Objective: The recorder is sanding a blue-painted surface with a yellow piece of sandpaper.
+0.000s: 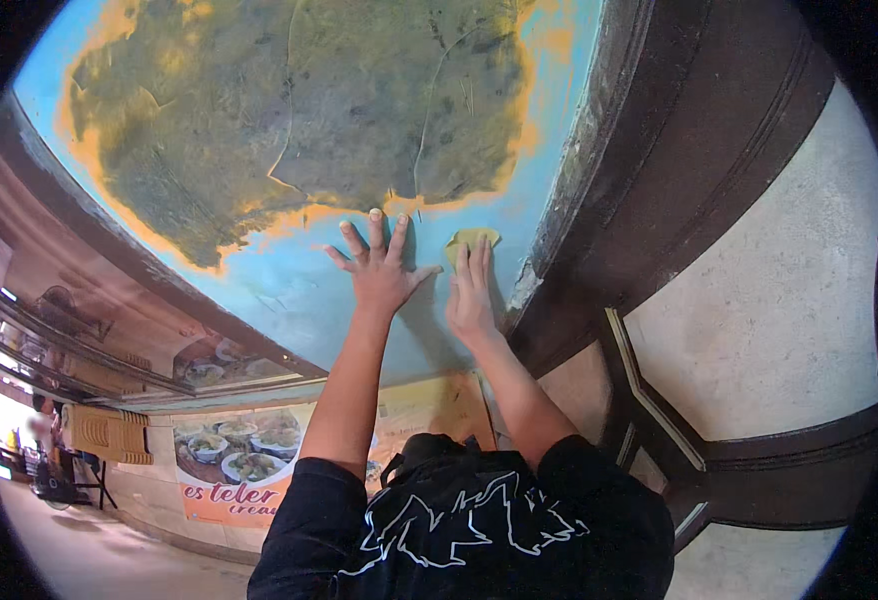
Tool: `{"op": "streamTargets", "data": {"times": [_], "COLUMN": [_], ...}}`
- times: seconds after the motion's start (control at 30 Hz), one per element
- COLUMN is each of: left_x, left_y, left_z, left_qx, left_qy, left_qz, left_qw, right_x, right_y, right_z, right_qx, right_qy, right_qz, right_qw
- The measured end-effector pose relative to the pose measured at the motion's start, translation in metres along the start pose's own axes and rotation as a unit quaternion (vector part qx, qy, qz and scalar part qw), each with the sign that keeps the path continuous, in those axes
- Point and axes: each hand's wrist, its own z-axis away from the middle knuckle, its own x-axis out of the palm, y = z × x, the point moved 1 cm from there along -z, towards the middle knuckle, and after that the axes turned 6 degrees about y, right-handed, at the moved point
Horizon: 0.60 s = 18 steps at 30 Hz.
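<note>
Both my arms reach up to a blue painted surface (299,290). My left hand (379,275) lies against it with the fingers spread and nothing in them. Its fingertips touch the lower orange edge of a large dark grey-brown patch (359,100). To the right of it, my right hand (472,300) presses a small folded yellow-green piece of sandpaper (469,236) against the blue paint, fingers flat over it. Two thin cracks or ridges run through the dark patch.
A dark brown frame (649,180) with a chipped edge borders the blue surface on the right, pale panels (769,290) beyond it. A food banner (239,460) hangs at lower left. Stacked tan chairs (107,433) and a blurred person (41,425) are farther left.
</note>
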Motion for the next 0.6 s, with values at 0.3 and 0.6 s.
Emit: {"op": "streamTargets", "data": {"times": [0.3, 0.6], "left_x": [-0.002, 0.004], "left_y": [-0.003, -0.002], "left_z": [0.001, 0.004], "left_qx": [-0.005, 0.007], "left_qy": [-0.002, 0.010], "left_qz": [0.007, -0.016], "left_qw": [1.000, 1.000], "right_x": [-0.016, -0.001], "right_y": [-0.001, -0.008], "right_z": [-0.032, -0.024], "right_qx": [-0.020, -0.035], "right_qy": [0.013, -0.016], "right_qz": [0.030, 0.034], "right_qw": [0.999, 0.999]}}
